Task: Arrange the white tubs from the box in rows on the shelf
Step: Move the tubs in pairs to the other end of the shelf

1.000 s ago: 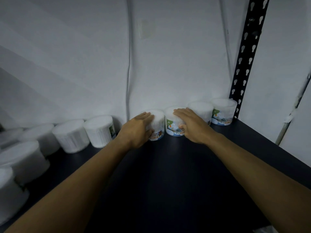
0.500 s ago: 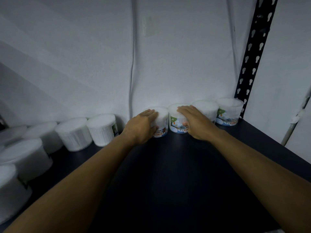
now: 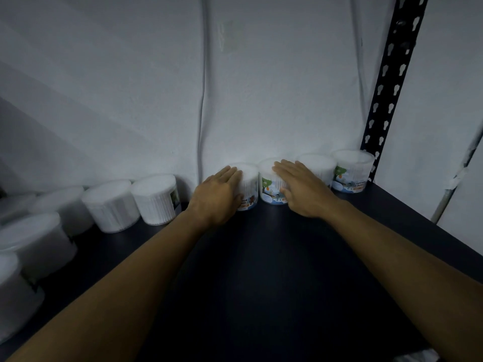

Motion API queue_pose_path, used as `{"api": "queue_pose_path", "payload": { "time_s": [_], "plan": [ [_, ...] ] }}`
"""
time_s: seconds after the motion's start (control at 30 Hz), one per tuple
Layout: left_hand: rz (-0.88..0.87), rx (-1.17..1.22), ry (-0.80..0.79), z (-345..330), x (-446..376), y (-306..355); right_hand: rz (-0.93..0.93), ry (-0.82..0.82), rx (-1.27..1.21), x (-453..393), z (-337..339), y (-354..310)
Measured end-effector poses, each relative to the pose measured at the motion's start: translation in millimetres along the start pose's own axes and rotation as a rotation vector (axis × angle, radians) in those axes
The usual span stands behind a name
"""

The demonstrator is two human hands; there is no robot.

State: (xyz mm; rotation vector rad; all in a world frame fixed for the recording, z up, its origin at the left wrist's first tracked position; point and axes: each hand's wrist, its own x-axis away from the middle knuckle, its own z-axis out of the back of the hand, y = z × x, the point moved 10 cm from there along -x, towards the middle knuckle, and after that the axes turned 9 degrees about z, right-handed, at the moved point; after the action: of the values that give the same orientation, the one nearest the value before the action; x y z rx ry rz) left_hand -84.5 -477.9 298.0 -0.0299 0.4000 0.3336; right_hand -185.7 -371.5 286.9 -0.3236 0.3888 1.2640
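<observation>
**Two hands against tubs at the back of a dark shelf**

Two bare forearms reach across the dark shelf (image 3: 274, 270) toward its back edge. The left hand (image 3: 218, 195) lies with straight fingers against one white tub (image 3: 248, 188). The right hand (image 3: 300, 190) lies flat, fingers straight, on the neighbouring tub (image 3: 269, 189). Two more tubs (image 3: 352, 169) stand toward the back right corner, beside a black slotted post (image 3: 392, 82). Further tubs (image 3: 156, 198) line the back left. A white wall (image 3: 130, 87) stands behind.

two bare forearms, sleeveless, left hand (image 3: 219, 195) and right hand (image 3: 300, 189) ungloved
</observation>
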Motion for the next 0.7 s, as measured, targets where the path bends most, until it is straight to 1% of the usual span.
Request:
{"api": "queue_pose_path", "payload": {
  "time_s": [0.23,0.4,0.57,0.7],
  "plan": [
    [0.002,-0.036,0.029,3.1,0.7,1.1,-0.007,-0.013,-0.004,-0.6,-1.5,0.4],
    [-0.008,-0.041,0.079,6.3,0.3,3.2,-0.012,-0.008,-0.022,0.2,-1.3,-0.6],
    [0.0,-0.01,0.055,4.9,-0.5,2.9,-0.022,-0.021,-0.022,-0.3,-0.9,0.0],
    [0.04,0.031,-0.008,1.6,0.3,0.7,-0.033,-0.03,-0.023,-1.1,-2.5,-0.7]
  ]
}}
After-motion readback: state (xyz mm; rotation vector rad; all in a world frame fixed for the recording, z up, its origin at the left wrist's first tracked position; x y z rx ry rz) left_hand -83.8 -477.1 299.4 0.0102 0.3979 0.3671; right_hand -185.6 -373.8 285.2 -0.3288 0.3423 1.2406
